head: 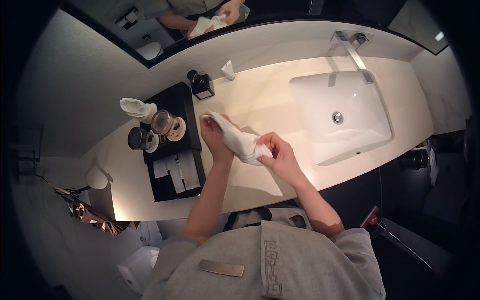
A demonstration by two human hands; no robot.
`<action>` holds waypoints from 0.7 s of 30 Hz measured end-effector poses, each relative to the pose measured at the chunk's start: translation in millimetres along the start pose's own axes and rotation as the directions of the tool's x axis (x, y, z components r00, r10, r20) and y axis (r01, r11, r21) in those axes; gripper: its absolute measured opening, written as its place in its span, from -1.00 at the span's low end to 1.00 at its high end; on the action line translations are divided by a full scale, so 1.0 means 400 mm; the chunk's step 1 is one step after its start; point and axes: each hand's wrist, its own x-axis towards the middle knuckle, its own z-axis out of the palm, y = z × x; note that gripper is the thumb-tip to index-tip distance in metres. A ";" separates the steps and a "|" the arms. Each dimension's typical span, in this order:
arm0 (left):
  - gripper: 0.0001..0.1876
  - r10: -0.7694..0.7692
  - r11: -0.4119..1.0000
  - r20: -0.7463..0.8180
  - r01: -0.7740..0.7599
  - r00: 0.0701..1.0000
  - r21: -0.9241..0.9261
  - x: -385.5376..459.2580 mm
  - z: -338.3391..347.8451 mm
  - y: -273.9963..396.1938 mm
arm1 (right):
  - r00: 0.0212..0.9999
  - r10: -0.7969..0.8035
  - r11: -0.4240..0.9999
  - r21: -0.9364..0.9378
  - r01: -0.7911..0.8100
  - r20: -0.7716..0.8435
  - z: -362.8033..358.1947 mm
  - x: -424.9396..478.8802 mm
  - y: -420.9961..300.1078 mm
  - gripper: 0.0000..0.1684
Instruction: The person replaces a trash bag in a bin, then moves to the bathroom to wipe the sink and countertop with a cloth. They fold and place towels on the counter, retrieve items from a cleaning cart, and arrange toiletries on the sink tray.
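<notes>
A white cloth towel (240, 140), partly rolled or folded, is stretched between my two hands above the countertop. My left hand (217, 138) grips its wide, loose end, with the thumb side inside the fold. At the narrower end, my right hand (277, 155) pinches the cloth between thumb and fingers. Another rolled white towel (138, 108) stands at the back left, by a black tray box (174, 101). On that box sit two glass jars or cups, one amber-tinted (164, 123) and one dark (138, 138), each beside a round white piece.
A white sink (341, 138) with a wall-mounted faucet (354, 56) lies right. A black dispenser bottle (202, 85) and white tube (228, 70) stand by the back wall. Packets (178, 170) lie in the lower black tray. A red-headed squeegee (371, 217) is below the counter, right.
</notes>
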 end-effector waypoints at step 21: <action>-0.90 0.552 0.218 0.508 -0.703 0.661 0.677 -0.120 -0.015 0.136 | 0.972 -0.165 0.899 -0.379 0.219 0.169 -0.068 0.066 -0.092 -0.75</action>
